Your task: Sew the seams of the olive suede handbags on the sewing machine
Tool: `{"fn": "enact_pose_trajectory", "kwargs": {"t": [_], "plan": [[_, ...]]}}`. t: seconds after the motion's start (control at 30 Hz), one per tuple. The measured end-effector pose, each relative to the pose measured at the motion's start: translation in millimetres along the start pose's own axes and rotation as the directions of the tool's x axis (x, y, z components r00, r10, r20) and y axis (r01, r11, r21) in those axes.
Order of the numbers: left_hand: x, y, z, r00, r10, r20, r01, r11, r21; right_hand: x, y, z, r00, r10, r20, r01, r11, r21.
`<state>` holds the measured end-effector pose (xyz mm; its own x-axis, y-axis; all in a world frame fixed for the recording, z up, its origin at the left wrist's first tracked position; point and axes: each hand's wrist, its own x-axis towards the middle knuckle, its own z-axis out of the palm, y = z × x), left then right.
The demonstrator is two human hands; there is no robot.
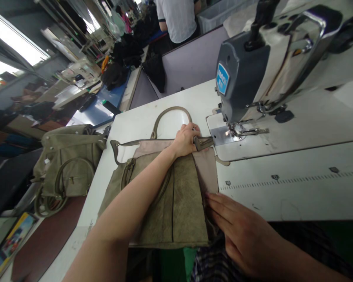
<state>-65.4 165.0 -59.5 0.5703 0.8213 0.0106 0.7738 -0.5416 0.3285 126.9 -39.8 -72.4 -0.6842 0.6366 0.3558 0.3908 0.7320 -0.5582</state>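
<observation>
An olive-green handbag (186, 199) lies on the white sewing table, with a pinkish lining (207, 168) showing along its top and right side. My left hand (186, 140) reaches across it, fingers closed on its upper edge beside a folded zipper end (203, 142). One bag handle (173, 108) arches out beyond the top edge; another lies partly under my left forearm. My right hand (238, 223) is at the bag's lower right side, fingers stretched out and touching the lining's edge. Just right of the zipper end stands the sewing machine (242, 78), its presser foot over the metal plate.
A second olive bag (72, 164) sits to the left, above a dark brown panel (50, 239). A ruler scale (294, 180) runs along the table's front right. Past a purple partition (191, 66), a person in a white shirt (178, 21) is partly visible.
</observation>
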Motion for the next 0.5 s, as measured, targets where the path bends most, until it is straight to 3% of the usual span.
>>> {"fn": "enact_pose_trajectory", "kwargs": {"t": [0.17,0.3,0.4,0.5], "plan": [[-1,5,-3.4,1.000,-0.027,0.005,0.027,0.999,-0.033,10,6,6,0.989,-0.133,-0.060,0.133,0.991,-0.011],[-3,11,-4.1,0.993,-0.117,-0.034,0.112,0.987,-0.118,17,20,-18,0.961,-0.274,-0.039,0.275,0.961,0.025],[8,7,-6.0,0.982,-0.183,-0.046,0.175,0.976,-0.132,22,45,-44,0.942,-0.336,0.018,0.336,0.942,-0.017],[38,-3,-12.2,0.953,-0.287,-0.092,0.274,0.952,-0.137,40,84,-59,0.929,-0.368,0.033,0.370,0.924,-0.096]]}}
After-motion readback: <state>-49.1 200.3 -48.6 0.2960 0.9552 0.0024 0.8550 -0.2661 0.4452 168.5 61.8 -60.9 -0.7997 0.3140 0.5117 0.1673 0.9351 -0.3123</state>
